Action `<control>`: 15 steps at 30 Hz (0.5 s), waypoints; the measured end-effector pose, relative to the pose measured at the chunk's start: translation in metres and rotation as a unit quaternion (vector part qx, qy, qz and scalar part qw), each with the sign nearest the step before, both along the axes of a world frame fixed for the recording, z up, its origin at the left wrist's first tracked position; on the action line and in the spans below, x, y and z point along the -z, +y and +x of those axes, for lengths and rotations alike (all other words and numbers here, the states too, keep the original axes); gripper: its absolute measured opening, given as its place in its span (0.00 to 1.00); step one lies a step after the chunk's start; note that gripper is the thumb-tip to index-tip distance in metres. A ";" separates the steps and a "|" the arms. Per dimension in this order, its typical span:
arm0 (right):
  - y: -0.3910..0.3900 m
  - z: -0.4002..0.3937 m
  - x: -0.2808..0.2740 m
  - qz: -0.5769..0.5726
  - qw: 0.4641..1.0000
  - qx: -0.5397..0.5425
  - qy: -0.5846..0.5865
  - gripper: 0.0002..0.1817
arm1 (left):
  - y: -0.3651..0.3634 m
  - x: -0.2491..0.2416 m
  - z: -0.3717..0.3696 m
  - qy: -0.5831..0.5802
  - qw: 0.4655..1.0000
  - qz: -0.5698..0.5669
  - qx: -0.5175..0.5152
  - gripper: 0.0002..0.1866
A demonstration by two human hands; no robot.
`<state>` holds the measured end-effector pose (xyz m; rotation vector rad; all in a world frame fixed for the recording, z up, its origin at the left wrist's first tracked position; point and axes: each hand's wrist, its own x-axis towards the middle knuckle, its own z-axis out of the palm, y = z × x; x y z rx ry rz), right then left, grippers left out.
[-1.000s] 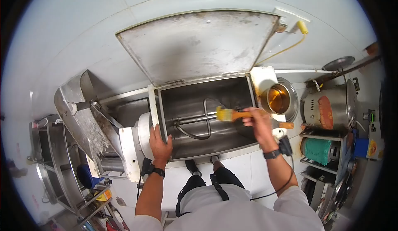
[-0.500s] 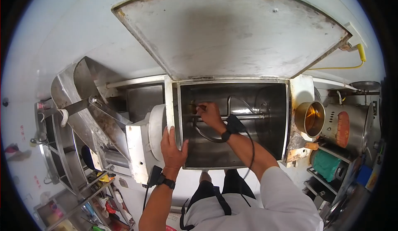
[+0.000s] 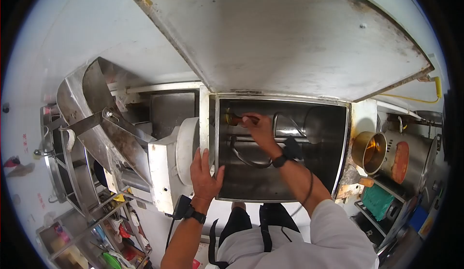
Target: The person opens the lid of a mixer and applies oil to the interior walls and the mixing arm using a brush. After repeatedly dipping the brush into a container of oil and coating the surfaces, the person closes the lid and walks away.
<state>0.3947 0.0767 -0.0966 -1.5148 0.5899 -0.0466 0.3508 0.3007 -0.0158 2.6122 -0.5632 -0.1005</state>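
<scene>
In front of me is a deep steel mixer trough (image 3: 309,182) with its lid (image 3: 290,42) raised. A bent metal mixing bar (image 3: 251,162) runs across the inside. My right hand (image 3: 258,131) reaches into the trough and is closed around a small brush (image 3: 234,120) with a brown handle. Its yellowish end is against or very near the left inner wall; contact is hard to tell. My left hand (image 3: 205,177) lies with fingers apart on the trough's left edge, beside a round white housing (image 3: 187,148).
A metal pot (image 3: 360,153) holding amber liquid stands on the right ledge, near a scraper with a wooden handle (image 3: 366,182). Further right is a large steel drum (image 3: 418,158). On the left are a curved steel chute (image 3: 79,105) and a metal rack (image 3: 89,216).
My right hand has shifted slightly along the left inner wall with the brush. My left hand stays on the edge. The whole view has moved a little.
</scene>
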 end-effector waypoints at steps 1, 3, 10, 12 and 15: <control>-0.007 -0.001 -0.011 0.127 0.992 0.023 -0.005 0.13 | 0.000 0.000 0.000 0.001 1.000 0.000 -0.004 0.38; -0.011 0.002 0.014 0.102 0.994 0.036 -0.004 0.13 | -0.001 -0.001 0.000 0.000 1.000 -0.002 -0.003 0.39; 0.001 -0.022 0.102 0.069 0.995 0.005 0.074 0.10 | 0.001 0.001 -0.001 0.007 1.000 0.000 -0.007 0.38; -0.016 -0.019 0.124 -0.018 0.997 -0.034 0.066 0.10 | 0.000 0.000 0.000 0.016 1.000 0.001 -0.009 0.38; -0.013 -0.002 0.151 -0.136 0.987 -0.080 0.034 0.10 | 0.001 0.001 0.000 0.020 1.000 0.014 -0.010 0.38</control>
